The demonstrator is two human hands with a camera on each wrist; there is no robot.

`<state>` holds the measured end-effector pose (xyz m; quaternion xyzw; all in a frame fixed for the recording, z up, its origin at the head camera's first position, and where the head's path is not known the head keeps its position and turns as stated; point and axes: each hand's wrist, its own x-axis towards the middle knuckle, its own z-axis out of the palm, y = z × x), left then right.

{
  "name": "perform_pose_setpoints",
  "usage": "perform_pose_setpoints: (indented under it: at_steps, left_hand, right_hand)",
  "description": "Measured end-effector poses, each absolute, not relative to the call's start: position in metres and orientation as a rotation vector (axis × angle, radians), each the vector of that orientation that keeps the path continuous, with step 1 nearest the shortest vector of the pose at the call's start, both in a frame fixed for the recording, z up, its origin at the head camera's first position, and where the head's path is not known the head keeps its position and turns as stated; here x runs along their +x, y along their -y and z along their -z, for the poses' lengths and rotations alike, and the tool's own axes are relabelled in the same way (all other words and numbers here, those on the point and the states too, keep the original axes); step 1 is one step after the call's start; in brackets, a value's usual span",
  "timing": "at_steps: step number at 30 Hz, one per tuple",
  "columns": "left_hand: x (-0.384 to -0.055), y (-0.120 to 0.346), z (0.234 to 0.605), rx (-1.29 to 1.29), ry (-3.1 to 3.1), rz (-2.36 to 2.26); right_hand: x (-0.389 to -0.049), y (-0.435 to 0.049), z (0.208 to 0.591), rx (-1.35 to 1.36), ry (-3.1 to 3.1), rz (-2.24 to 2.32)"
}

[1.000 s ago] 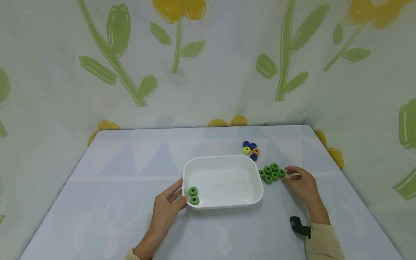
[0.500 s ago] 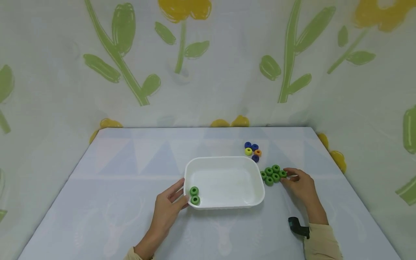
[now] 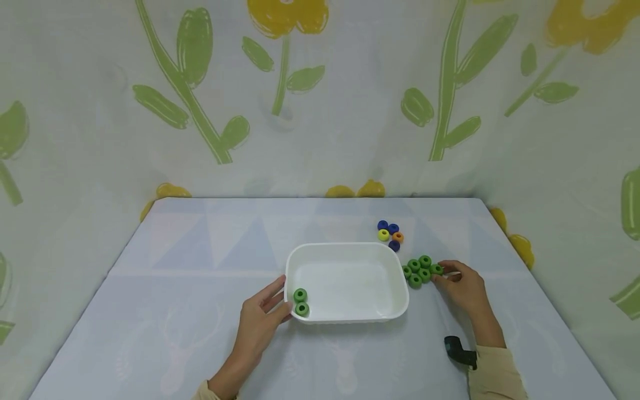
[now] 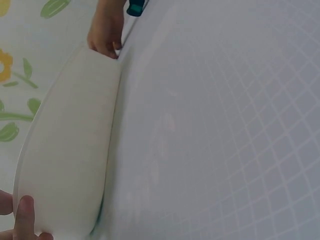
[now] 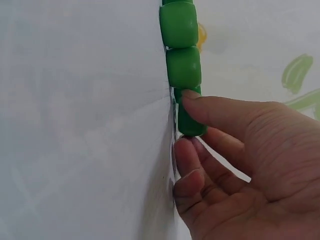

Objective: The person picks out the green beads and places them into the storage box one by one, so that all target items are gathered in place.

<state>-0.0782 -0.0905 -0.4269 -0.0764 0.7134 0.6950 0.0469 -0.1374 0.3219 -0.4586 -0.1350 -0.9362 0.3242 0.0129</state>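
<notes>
While a flower-printed wall point(image 3: 345, 133) backs the pale patterned table point(image 3: 320, 361), a glossy white tray point(image 3: 350, 283) stands centrally, its left side pinched by the left hand point(image 3: 261, 318). Farther right, the right hand point(image 3: 465, 286) pinches one smooth, ring-shaped green bead point(image 3: 436, 269).

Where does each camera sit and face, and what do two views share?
Head: on the head, facing forward and down at the white tray and green beads; left hand, right hand and sleeves show.
Left wrist: on that wrist, facing along the white tray's outer wall; left hand's grip at bottom left, right hand at top.
Right wrist: on that wrist, facing the green beads up close; the right hand shows.
Head and right wrist share green beads and right hand.
</notes>
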Motion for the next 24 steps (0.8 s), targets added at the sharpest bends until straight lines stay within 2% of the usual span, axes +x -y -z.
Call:
perform_pose_setpoints:
  at_steps: [10, 24]
  left_hand:
    - [-0.079, 0.092, 0.427, -0.229, -2.170, -2.118]
    - [-0.079, 0.092, 0.426, -0.244, -2.176, -2.116]
  right_hand:
    - [-0.131, -0.311, 0.438, -0.403, 2.843, -1.035]
    - [-0.123, -0.237, 0.384, 0.050, 2.777, -1.082]
